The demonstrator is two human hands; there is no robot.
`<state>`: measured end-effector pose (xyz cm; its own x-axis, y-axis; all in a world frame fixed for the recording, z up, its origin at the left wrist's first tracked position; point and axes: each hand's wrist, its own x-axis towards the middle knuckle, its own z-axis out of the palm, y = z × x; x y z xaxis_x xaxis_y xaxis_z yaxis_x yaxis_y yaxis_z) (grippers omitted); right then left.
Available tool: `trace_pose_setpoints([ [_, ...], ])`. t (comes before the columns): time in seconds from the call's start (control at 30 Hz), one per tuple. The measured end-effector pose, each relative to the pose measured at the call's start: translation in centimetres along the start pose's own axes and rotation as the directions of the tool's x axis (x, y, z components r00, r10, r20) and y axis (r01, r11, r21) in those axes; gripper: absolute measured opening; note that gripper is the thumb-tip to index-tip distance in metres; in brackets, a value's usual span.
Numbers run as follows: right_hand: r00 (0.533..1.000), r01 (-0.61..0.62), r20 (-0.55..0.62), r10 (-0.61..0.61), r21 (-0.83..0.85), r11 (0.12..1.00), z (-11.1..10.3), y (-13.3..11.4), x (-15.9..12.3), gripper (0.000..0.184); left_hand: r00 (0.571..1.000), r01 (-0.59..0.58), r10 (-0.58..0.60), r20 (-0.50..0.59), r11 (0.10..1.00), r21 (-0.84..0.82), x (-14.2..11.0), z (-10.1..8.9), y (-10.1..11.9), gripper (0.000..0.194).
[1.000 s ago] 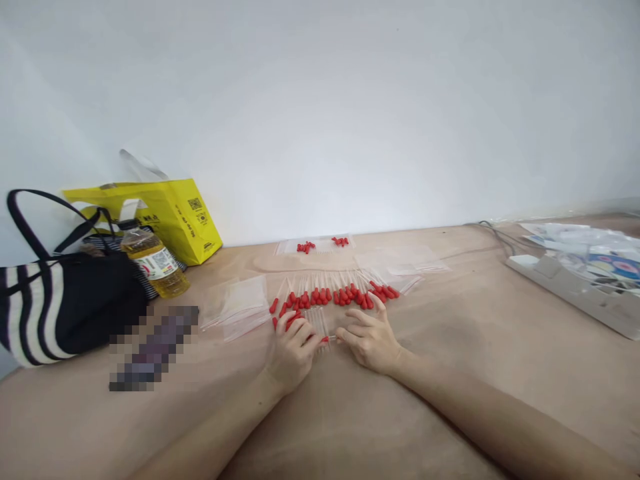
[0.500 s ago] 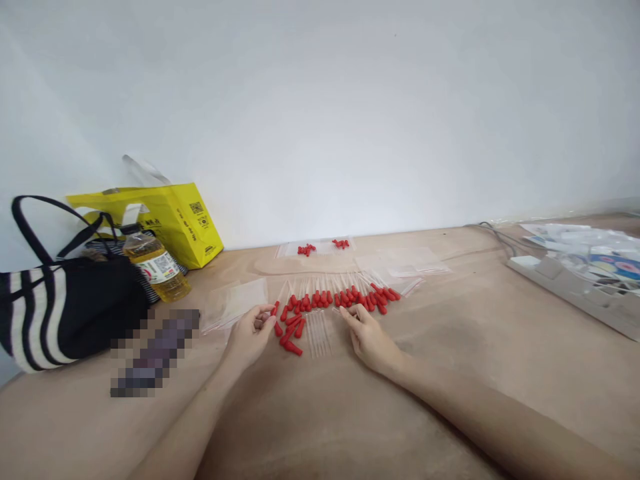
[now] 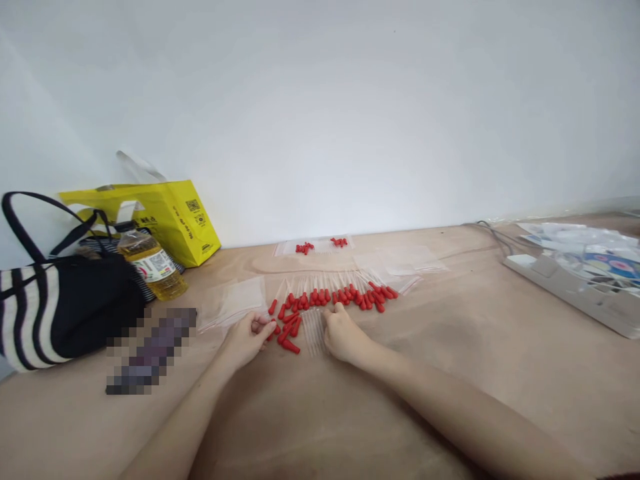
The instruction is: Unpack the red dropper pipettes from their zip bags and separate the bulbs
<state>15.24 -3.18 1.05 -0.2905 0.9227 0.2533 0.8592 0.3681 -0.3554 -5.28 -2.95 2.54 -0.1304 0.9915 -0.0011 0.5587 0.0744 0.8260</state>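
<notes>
My left hand (image 3: pixel 247 341) rests at the left of a small pile of loose red rubber bulbs (image 3: pixel 291 345). Its thumb and finger are closed on a red rubber bulb, which they partly cover. My right hand (image 3: pixel 347 335) is pinched at the right side of a row of thin clear tubes (image 3: pixel 312 333), its fingertips near their upper ends. The tube in its fingers is mostly hidden. Behind both hands lies a fanned row of droppers (image 3: pixel 320 297), clear stems pointing away and red bulbs towards me.
Clear zip bags (image 3: pixel 240 297) lie at the left; more bags (image 3: pixel 400 260) are behind the droppers. Two clusters of red bulbs (image 3: pixel 305 248) sit near the wall. At left stand a striped bag (image 3: pixel 100 307), an oil bottle (image 3: pixel 160 270) and a yellow bag (image 3: pixel 193 227). A tray (image 3: pixel 570 293) is at right.
My right hand has moved left and down onto the right side of the clear tubes. My left hand has shifted slightly down, its fingers now closer on a bulb. The view has shifted slightly.
</notes>
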Motion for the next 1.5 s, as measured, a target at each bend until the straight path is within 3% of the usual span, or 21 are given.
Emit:
trace_pose_setpoints([
  [0.1, 1.000, -0.025, 0.001, 0.025, -0.009, 1.000, -0.2, -0.2, 0.6, 0.021, 0.997, -0.071, 0.070, 0.040, 0.997, 0.021, 0.2, 0.3, -0.1, 0.029],
  [0.23, 1.000, -0.022, -0.011, 0.022, -0.007, 1.000, -0.3, -0.1, 1.0, 0.016, 0.987, -0.162, 0.164, 0.000, 0.976, 0.147, -0.1, 0.5, 0.3, 0.023],
  [0.47, 0.998, 0.024, -0.057, -0.022, 0.031, 0.999, -1.0, 2.2, 0.5, 0.019, 0.946, -0.288, 0.325, -0.003, 0.841, 0.459, -0.6, 0.3, 0.7, 0.025],
  [0.57, 0.985, 0.018, -0.174, -0.014, 0.024, 1.000, -1.9, 4.4, 0.3, 0.016, 0.895, -0.357, 0.443, -0.050, 0.779, 0.515, -0.8, 0.9, 0.7, 0.026],
  [0.7, 0.949, -0.027, -0.314, -0.009, -0.110, 0.994, -2.7, 6.1, 0.8, 0.016, 0.779, -0.460, 0.616, -0.113, 0.685, 0.565, -1.4, 2.2, 1.2, 0.024],
  [0.77, 0.949, -0.016, -0.314, -0.040, -0.172, 0.985, -2.5, 6.1, 1.1, 0.020, 0.769, -0.447, 0.625, -0.135, 0.677, 0.585, -1.6, 2.5, 1.2, 0.021],
  [0.9, 0.956, 0.023, -0.280, -0.092, -0.241, 0.970, -1.6, 5.7, 1.7, 0.020, 0.787, -0.342, 0.563, -0.252, 0.738, 0.581, -1.4, 2.0, 0.5, 0.020],
  [1.0, 0.951, 0.036, -0.290, -0.104, -0.233, 0.972, -1.1, 5.7, 1.9, 0.015, 0.736, -0.316, 0.574, -0.359, 0.760, 0.567, -1.0, 1.3, 0.2, 0.020],
  [1.1, 0.937, 0.039, -0.334, -0.100, -0.184, 0.982, -0.8, 5.9, 2.0, 0.013, 0.697, -0.374, 0.629, -0.344, 0.728, 0.574, -1.0, 1.4, 0.5, 0.019],
  [1.27, 0.916, 0.016, -0.400, -0.040, -0.064, 0.998, -0.3, 6.2, 2.1, 0.015, 0.717, -0.479, 0.663, -0.215, 0.693, 0.539, -1.7, 2.9, 1.2, 0.018],
  [1.43, 0.903, -0.031, -0.430, 0.015, -0.031, 0.999, -0.5, 5.9, 2.1, 0.014, 0.735, -0.503, 0.648, -0.198, 0.718, 0.481, -1.9, 3.3, 1.5, 0.019],
  [1.5, 0.871, -0.004, -0.492, -0.009, -0.025, 1.000, -0.8, 5.6, 1.9, 0.016, 0.775, -0.524, 0.611, -0.162, 0.765, 0.375, -2.0, 3.5, 2.2, 0.020],
])
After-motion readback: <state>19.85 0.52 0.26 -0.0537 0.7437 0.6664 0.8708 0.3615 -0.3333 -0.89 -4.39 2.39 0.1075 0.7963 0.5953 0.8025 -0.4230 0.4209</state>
